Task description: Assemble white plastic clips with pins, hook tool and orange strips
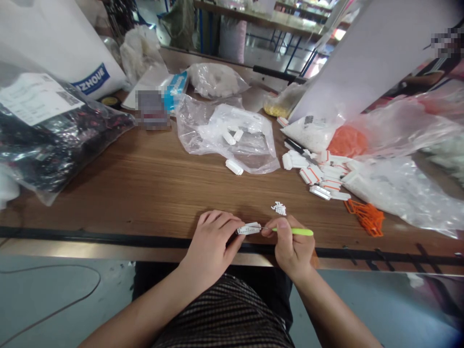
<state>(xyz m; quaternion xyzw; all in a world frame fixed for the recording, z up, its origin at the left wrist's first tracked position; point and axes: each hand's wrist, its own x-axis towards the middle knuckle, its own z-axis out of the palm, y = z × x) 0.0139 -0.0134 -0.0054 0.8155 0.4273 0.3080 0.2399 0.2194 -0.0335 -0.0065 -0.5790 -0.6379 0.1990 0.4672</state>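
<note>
My left hand [213, 237] pinches a small white plastic strip [248, 228] with ridges along it, just above the table's near edge. My right hand [292, 241] grips a green-handled metal pick [295, 231], whose thin tip reaches the strip's right end. A small heap of white plastic bits [279, 208] lies on the wood just beyond my hands, nearest the right hand. Both hands hide the strip's underside.
The wooden table [145, 193] holds a clear bag with white pieces [228, 135], white pieces banded in orange [311, 174], tangled orange strips [366, 218], and a bulging dark patterned bag [54, 135]. More bags crowd the back and right. A white board [369, 58] stands at the far right.
</note>
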